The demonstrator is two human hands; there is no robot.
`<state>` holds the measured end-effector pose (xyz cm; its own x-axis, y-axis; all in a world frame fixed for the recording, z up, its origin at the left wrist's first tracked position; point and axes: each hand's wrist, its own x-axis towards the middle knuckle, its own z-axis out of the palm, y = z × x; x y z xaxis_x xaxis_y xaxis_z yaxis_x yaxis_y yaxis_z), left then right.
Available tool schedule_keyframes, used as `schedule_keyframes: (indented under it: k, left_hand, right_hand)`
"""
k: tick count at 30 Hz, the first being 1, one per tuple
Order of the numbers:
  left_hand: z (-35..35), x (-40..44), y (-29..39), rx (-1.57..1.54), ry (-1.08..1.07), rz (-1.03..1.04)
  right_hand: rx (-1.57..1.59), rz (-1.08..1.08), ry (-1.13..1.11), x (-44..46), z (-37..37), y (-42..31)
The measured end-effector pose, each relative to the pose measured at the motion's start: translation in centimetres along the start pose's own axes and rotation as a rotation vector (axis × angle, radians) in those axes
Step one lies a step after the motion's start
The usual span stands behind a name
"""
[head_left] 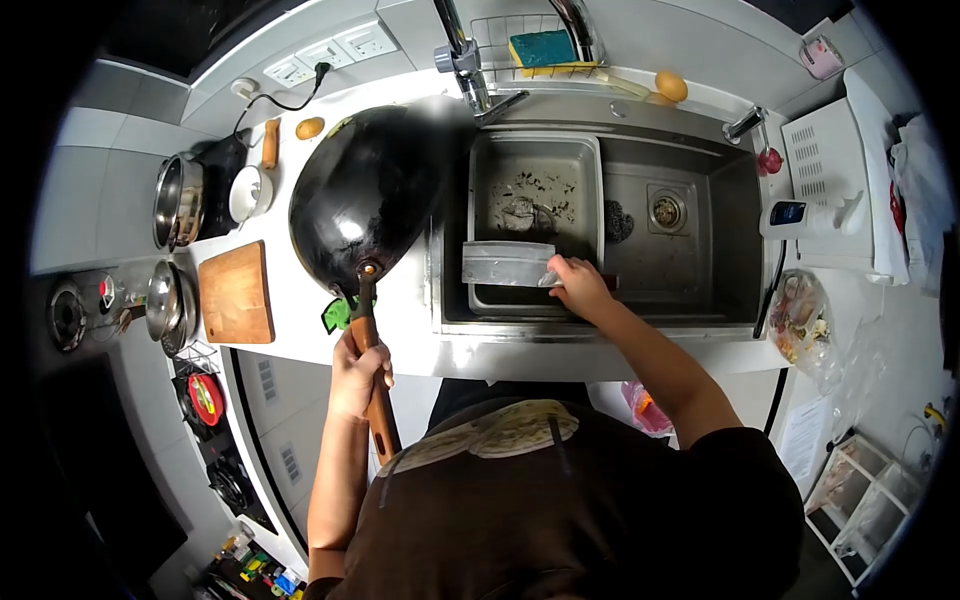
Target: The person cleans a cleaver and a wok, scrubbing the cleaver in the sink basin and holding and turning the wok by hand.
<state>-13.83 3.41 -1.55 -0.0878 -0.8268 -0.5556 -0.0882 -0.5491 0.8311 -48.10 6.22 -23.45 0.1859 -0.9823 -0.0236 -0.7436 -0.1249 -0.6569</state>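
Note:
My left hand point(361, 375) is wrapped round the brown wooden handle of a large black wok point(375, 185), left of the sink. The wok is tilted against the left rim of the sink. In my right hand point(578, 287) is a cleaver point(508, 264), its wide wet blade pointing left over a rectangular metal basin point(602, 180) set in the sink. The fingers grip it where blade and dark handle meet. Dark scraps and a crumpled greyish lump point(522, 214) lie in the basin. Something green point(336, 315) shows beside the wok handle.
The faucet point(466, 70) stands behind the sink point(690, 290); a dark scouring pad point(619, 221) lies right of the basin. To the left are a cutting board point(236, 293), a white bowl point(251, 192) and a steel pot point(178, 200). A filled plastic bag point(800, 318) sits at the right.

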Motion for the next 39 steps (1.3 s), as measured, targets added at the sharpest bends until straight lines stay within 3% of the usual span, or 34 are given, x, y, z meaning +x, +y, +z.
schedule_keyframes:
  k: [6, 8, 10, 12, 13, 17, 19, 22, 25, 29, 31, 35, 36, 39]
  left_hand:
    - [0.7, -0.1, 0.6, -0.011, 0.03, 0.018]
    - [0.6, -0.1, 0.7, -0.011, 0.035, 0.008]
    - [0.5, -0.2, 0.9, -0.007, 0.039, -0.002]
    - [0.5, -0.2, 1.2, 0.018, 0.041, -0.014]
    - [0.5, -0.2, 1.3, 0.018, 0.041, -0.028]
    - [0.6, -0.3, 1.0, 0.021, 0.057, -0.031]
    - [0.6, -0.1, 0.8, 0.007, 0.045, -0.021]
    - [0.6, -0.1, 0.7, 0.024, 0.04, -0.026]
    - [1.0, -0.2, 0.8, 0.013, 0.052, -0.016]
    - [0.9, -0.2, 0.4, -0.025, 0.056, -0.022]
    - [1.0, -0.1, 0.4, -0.015, 0.065, -0.037]
    - [1.0, -0.1, 0.2, -0.019, 0.057, -0.025]
    - [0.9, -0.1, 0.2, -0.015, 0.054, -0.024]
    - [1.0, -0.2, 0.5, -0.015, 0.054, -0.027]
  right_hand:
    - [0.046, -0.085, 0.011, -1.1, -1.1, -0.8]
    - [0.124, 0.061, 0.026, -1.2, -1.9, -1.6]
    - [0.168, 0.063, 0.106, -0.7, -1.4, -0.6]
    - [0.352, 0.236, 0.235, 0.9, -1.0, 0.0]
    - [0.386, 0.339, 0.163, 1.9, -0.8, 0.6]
    - [0.402, 0.431, 0.329, 5.8, 4.6, 4.4]
    - [0.258, 0.621, 0.307, 7.1, 6.2, 5.6]
    - [0.074, 0.701, 0.246, 7.5, 5.1, 3.4]
    - [0.09, 0.722, 0.311, 7.4, 5.6, 3.2]
    - [0.203, 0.606, 0.373, 6.9, 5.8, 4.1]
    - [0.388, 0.422, 0.489, 6.5, 4.4, 3.6]
    - [0.542, 0.355, 0.462, 5.4, 1.2, 2.8]
    - [0.615, 0.452, 0.403, 5.0, -1.2, 1.1]
    - [0.336, 0.265, 0.341, 2.7, -4.0, 0.3]
